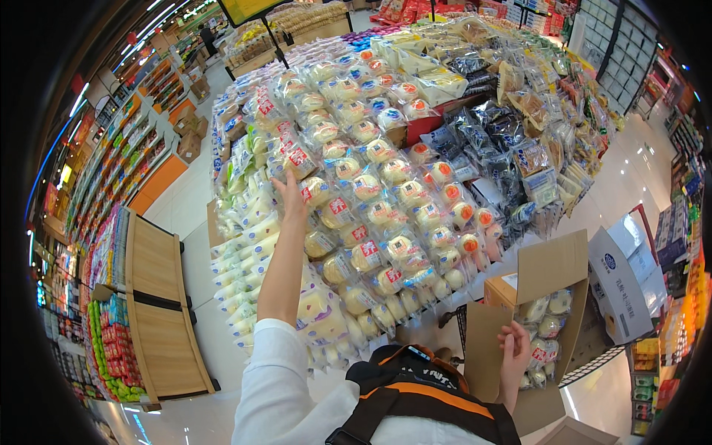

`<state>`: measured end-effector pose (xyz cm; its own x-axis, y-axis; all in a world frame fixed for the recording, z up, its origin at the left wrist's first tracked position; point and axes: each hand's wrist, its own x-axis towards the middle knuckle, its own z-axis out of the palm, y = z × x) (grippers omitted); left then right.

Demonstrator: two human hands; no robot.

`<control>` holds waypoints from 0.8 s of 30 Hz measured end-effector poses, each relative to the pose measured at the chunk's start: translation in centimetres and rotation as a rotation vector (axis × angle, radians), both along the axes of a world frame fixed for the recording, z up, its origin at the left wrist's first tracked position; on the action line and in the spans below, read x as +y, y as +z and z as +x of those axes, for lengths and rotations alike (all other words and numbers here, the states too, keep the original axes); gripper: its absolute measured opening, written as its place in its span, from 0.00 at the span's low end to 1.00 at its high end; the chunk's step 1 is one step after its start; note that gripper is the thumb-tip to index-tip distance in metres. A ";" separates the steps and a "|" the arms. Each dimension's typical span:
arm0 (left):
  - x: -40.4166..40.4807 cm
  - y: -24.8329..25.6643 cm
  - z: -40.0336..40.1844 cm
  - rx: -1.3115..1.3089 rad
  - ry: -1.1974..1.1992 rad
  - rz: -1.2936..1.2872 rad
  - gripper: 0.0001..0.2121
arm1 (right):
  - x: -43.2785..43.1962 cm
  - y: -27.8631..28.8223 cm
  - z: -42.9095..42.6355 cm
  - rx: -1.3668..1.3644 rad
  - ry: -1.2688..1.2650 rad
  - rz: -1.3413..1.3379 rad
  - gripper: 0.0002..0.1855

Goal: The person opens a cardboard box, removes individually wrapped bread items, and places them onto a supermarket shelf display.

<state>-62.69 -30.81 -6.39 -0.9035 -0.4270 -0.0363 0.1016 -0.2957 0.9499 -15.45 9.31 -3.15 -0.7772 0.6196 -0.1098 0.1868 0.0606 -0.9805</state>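
My left hand (pixel 290 194) reaches out over the large display and touches a clear-wrapped round bun with a red label (pixel 301 161) near the pile's left part. Whether its fingers grip the bun cannot be told. Rows of similar wrapped round buns (pixel 367 187) cover the middle of the display. My right hand (pixel 516 340) is at the left edge of an opened cardboard box (pixel 489 345), with its fingers curled beside the flap; nothing is plainly held in it. Inside the box lie several wrapped buns (pixel 548 327).
The box rests on a shopping cart (pixel 592 364) beside a white printed carton (pixel 620 289). Dark-wrapped packs (pixel 489 139) fill the display's right part. Wooden shelving (pixel 158 267) stands to the left, past a tiled aisle (pixel 194 278). A person (pixel 207 40) is far off.
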 end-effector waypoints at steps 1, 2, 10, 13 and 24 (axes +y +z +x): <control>0.0 -0.2 -0.3 0.011 0.020 0.019 0.41 | 0.0 -0.1 0.0 0.003 0.002 -0.008 0.16; 0.1 -0.4 -0.5 -0.005 0.056 -0.001 0.41 | -0.1 -0.1 0.1 0.004 0.005 -0.012 0.16; 1.5 2.3 1.0 -0.023 -0.163 0.122 0.44 | 0.2 -0.5 0.9 -0.002 -0.049 -0.020 0.16; -1.1 2.3 0.8 -0.040 -0.079 -0.048 0.43 | 0.9 -2.0 1.6 0.088 -0.090 0.027 0.16; -7.3 -0.3 -7.1 0.012 -0.161 -0.286 0.25 | 2.7 -1.1 4.9 -0.019 -0.278 0.059 0.15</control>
<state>-69.84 -38.07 -6.73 -0.9599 -0.2700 0.0757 0.0870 -0.0299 0.9958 -10.53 12.00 -4.24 -0.5744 0.8147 -0.0800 0.2229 0.0616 -0.9729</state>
